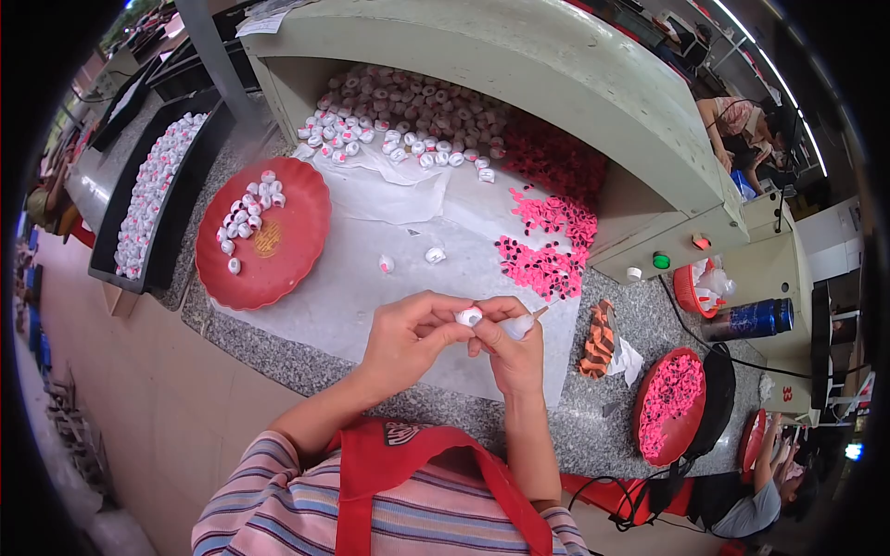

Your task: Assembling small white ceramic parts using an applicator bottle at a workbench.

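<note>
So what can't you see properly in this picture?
- Head view: the small white piece between the left hand and right hand is half covered by fingertips; its shape is unclear.
- The white tool in the right hand: its tip is too small to tell.
- The pink pieces are too tiny to identify.
- The back of the white pile hides under the machine's overhang.

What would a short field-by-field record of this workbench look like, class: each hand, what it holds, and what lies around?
left hand: pinches a small white cap at the fingertips
right hand: holds a small white applicator against the cap
surface: white sheet on a speckled stone bench
left of hands: red plate with a few white caps
behind: heap of white caps; loose pink pieces
right: red dish of pink pieces
</note>
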`<state>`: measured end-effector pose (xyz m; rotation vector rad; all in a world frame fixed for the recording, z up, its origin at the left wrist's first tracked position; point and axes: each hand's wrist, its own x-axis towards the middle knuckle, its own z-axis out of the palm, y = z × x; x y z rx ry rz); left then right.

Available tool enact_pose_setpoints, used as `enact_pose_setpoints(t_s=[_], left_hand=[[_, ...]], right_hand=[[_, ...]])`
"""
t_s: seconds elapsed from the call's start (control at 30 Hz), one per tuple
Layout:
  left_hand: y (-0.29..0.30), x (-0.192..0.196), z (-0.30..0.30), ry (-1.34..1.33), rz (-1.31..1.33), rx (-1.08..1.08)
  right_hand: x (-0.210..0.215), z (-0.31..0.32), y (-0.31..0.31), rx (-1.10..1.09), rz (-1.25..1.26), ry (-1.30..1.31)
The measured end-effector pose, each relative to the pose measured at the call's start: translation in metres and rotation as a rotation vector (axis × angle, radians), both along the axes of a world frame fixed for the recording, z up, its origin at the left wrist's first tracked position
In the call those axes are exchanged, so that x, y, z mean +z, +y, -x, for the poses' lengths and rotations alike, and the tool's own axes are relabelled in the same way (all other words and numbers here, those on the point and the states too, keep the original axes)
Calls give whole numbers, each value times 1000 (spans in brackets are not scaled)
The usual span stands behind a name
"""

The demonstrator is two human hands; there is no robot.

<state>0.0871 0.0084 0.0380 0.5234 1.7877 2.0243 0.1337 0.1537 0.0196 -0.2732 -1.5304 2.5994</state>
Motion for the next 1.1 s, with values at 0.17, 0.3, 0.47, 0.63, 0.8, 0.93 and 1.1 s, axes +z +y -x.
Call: enact_pose_setpoints(t_s=[0.17,0.3,0.47,0.63,0.8,0.93,1.1], left_hand=[[-7,-18,10,-68,-29,49],[-55,-18,58,439,443,596],[-47,-34,68,716,947,714],[-29,-64,69,788,843,361],[-8,-25,53,-331,-161,-41],[14,-16,36,-797,-664,-407],[38,-18,18,-832,-596,-321]], right_hand=[[-9,9,-9,-47,-95,-155],[-10,15,-22,-97,-220,-218],[-17,10,-17,-124,-368,-153],[-10,-10,-17,-166,-358,-34],[18,-23,-1,-281,-217,9],[34,-34,5,-367,-227,55],[40,-44,11,-473,-270,82]])
